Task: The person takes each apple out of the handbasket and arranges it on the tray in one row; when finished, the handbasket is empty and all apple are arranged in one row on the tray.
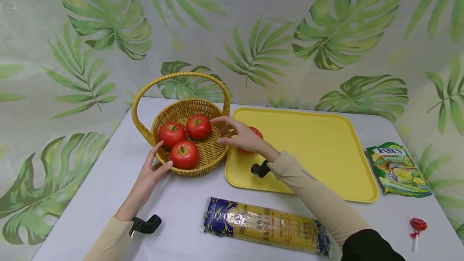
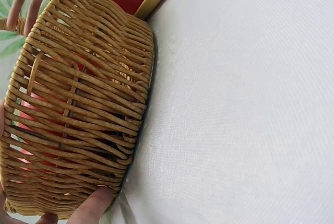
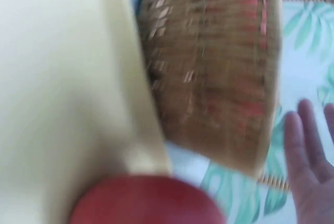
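A wicker basket [image 1: 203,170] with a tall handle holds three red apples [image 1: 184,154] in the head view. At its front left my left hand [image 1: 146,178] touches the outer wall with spread thumb and fingers; the left wrist view shows a fingertip [image 2: 94,205] pressed on the weave. Over the basket's right side my right hand [image 1: 241,134] hovers, fingers apart and slightly bent, with nothing between them. Another red apple [image 1: 256,132] lies on the yellow tray [image 1: 308,148], partly hidden behind that hand. The right wrist view shows this apple [image 3: 148,203] close up, blurred.
A packet of spaghetti [image 1: 266,226] lies along the table's front. Right of the tray are a green FOX'S sweets bag [image 1: 398,169] and a red lollipop [image 1: 418,225]. A leaf-patterned cloth [image 1: 261,51] hangs behind the white table. The tray's left edge adjoins the basket.
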Motion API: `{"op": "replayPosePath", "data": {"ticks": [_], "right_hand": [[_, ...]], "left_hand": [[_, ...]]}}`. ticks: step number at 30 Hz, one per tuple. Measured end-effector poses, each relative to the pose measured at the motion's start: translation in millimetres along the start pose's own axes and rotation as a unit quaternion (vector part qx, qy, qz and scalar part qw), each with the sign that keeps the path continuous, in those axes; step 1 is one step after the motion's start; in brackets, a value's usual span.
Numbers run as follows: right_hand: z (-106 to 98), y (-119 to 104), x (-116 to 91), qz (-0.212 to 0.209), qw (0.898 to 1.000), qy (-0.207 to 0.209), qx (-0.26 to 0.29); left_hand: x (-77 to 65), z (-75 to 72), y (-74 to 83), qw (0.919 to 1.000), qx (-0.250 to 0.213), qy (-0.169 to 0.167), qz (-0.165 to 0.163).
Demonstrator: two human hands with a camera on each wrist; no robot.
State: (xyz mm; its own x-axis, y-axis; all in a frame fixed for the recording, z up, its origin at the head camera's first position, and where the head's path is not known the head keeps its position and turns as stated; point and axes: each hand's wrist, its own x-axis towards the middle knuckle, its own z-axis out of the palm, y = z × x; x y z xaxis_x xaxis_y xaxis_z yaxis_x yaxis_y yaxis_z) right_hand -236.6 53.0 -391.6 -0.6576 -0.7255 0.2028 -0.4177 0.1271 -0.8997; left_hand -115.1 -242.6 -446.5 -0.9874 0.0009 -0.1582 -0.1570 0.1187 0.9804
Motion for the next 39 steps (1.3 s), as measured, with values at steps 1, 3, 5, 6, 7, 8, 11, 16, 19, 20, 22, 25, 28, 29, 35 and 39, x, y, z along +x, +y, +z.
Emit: {"op": "replayPosePath", "data": {"ticks": [1, 3, 5, 6, 7, 8, 11, 16, 19, 20, 22, 25, 28, 29, 35, 39], "right_hand": [[6, -1, 4, 0.005, 1.0, -0.018, -0.005], [17, -3, 12, 0.01, 0.998, -0.054, -0.015], [28, -4, 20, 0.016, 0.996, -0.084, -0.026], [33, -4, 24, 0.016, 0.995, -0.096, -0.032], [37, -4, 28, 0.015, 0.993, -0.106, -0.04], [41, -4, 32, 0.014, 0.992, -0.115, -0.049], [50, -2, 41, 0.016, 0.988, -0.137, -0.069], [59, 1, 51, 0.054, 0.978, -0.174, -0.096], [63, 0, 54, 0.093, 0.974, -0.194, -0.065], [64, 0, 55, 0.106, 0.973, -0.198, -0.05], [67, 0, 57, 0.125, 0.971, -0.205, -0.025], [71, 1, 59, 0.144, 0.967, -0.212, -0.001], [74, 2, 60, 0.149, 0.966, -0.213, 0.003], [75, 2, 61, 0.145, 0.967, -0.211, -0.002], [76, 3, 62, 0.107, 0.976, -0.183, -0.056], [72, 4, 60, 0.104, 0.978, -0.167, -0.068]], "left_hand": [[-0.1, -0.2, -0.1, 1.0, 0.0, 0.0, 0.0], [-0.5, -0.5, 0.1, 1.0, 0.0, 0.001, 0.0], [-0.8, -0.9, 0.5, 1.0, -0.001, 0.0, -0.002], [-0.9, -1.1, 0.7, 1.0, -0.001, 0.0, -0.002], [-1.0, -1.2, 1.1, 1.0, -0.001, 0.0, -0.002], [-1.2, -1.1, 1.5, 1.0, 0.0, 0.0, -0.002], [-1.8, -0.9, 2.4, 1.0, 0.0, -0.001, -0.002], [-2.2, -0.7, 2.1, 1.0, 0.003, -0.002, 0.0], [-2.1, -0.7, 1.0, 1.0, 0.007, -0.002, 0.001], [-2.0, -0.7, 0.5, 1.0, 0.007, -0.002, 0.002], [-1.8, -0.7, 0.0, 0.9999, 0.01, -0.002, 0.005], [-1.5, -0.7, -0.6, 0.9999, 0.01, -0.003, 0.007], [-1.0, -0.6, -1.1, 0.9999, 0.009, -0.005, 0.009], [-0.9, -0.7, -1.2, 0.9999, 0.009, -0.006, 0.009], [-0.5, -0.8, -1.2, 0.9999, 0.008, -0.006, 0.006], [0.3, -0.7, -1.2, 0.9999, 0.008, -0.006, 0.007]]}}
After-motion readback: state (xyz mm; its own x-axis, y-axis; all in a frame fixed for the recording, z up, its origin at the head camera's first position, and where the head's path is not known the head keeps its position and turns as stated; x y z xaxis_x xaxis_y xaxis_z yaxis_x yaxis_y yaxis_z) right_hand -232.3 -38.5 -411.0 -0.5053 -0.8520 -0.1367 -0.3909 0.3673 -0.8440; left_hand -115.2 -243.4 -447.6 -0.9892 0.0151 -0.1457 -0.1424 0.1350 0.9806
